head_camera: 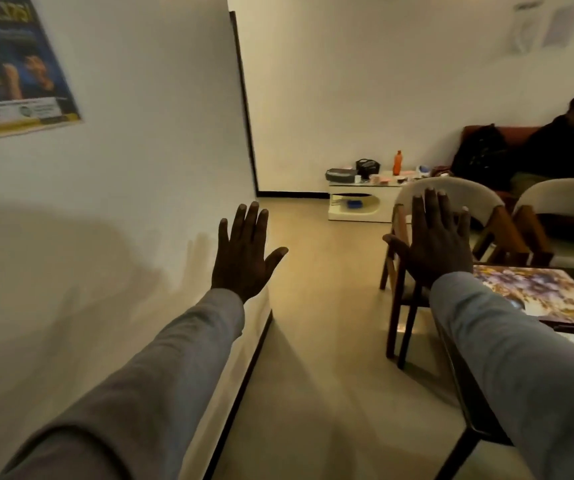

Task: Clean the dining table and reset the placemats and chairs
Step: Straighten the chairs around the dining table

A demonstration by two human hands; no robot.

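Note:
Both my arms reach forward in grey sleeves, backs of the hands facing me. My left hand (244, 252) is raised in the air beside the white wall, fingers spread straight, holding nothing. My right hand (434, 237) is also flat with straight fingers, in front of a wooden chair with a curved white backrest (476, 194). A second such chair (562, 194) stands to its right. The dark-framed dining table (465, 403) enters at the right, with a purple floral placemat (535, 289) on it.
A white wall with a poster (12, 64) runs along the left. A low white coffee table (361, 202) with an orange bottle (397, 162) and clutter stands at the back. A person (566, 140) sits on a sofa at far right. Beige floor lies between wall and table.

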